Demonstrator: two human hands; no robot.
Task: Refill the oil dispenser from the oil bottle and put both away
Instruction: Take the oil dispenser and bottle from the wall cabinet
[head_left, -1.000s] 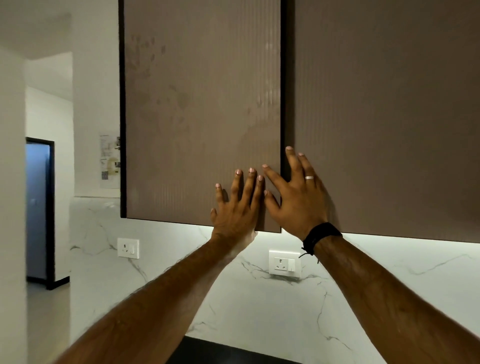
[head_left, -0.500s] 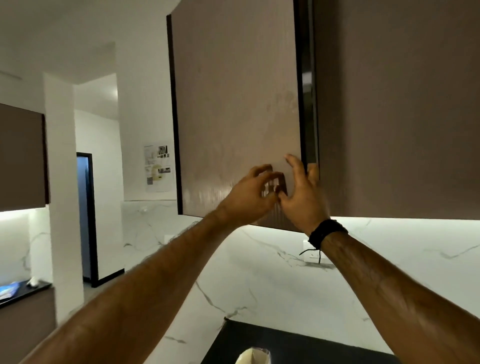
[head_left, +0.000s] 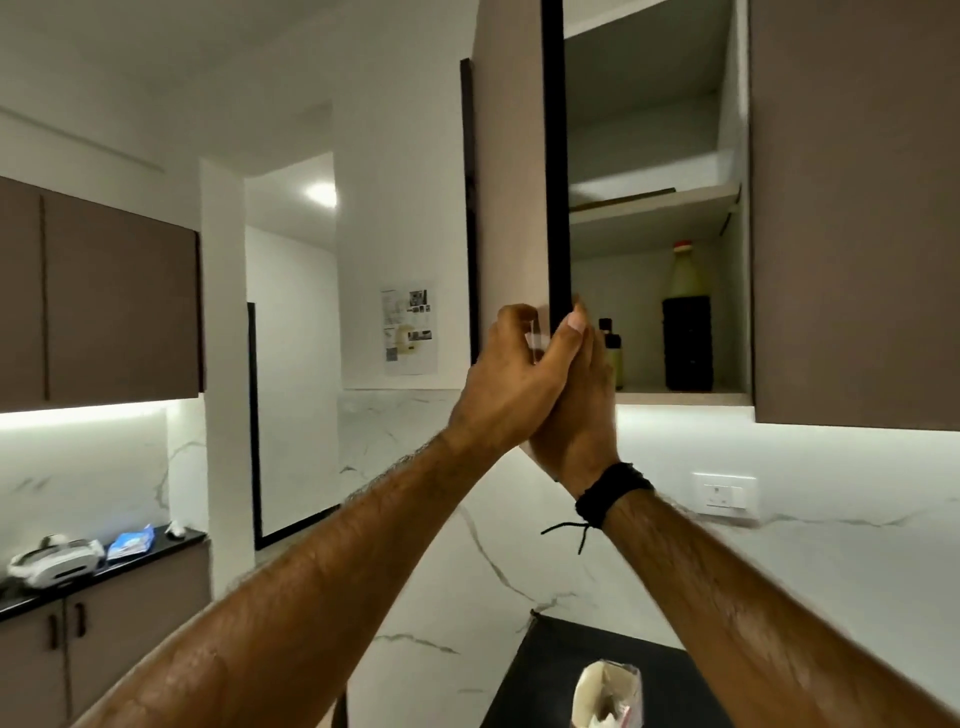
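Both hands meet at the lower edge of the cupboard door (head_left: 511, 208), at centre frame. The left hand (head_left: 511, 387) curls its fingers round the door's front face and dark edge, gripping it. The right hand (head_left: 584, 410) lies just behind and against the left, thumb up along the black edge strip; its fingers are hidden behind the left hand and the door, so how tightly it grips cannot be told. A black corded band (head_left: 613, 493) wraps the right wrist.

The door is a flat matt brown panel with a faint ribbed grain, swung out towards the viewer. Behind it, in the upper right of the frame, the cupboard (head_left: 675, 397) shows pale, smooth shelves. On the bottom shelf stands the oil bottle (head_left: 685, 322): tall, pale yellow shoulders, red cap, dark label round its body. Left of it, partly hidden by the right hand, is the oil dispenser (head_left: 610, 343), small and slim with a black top.

At bottom centre a pale opened packet (head_left: 605, 691) sits on a black counter (head_left: 535, 675). The wall behind is white veined marble.
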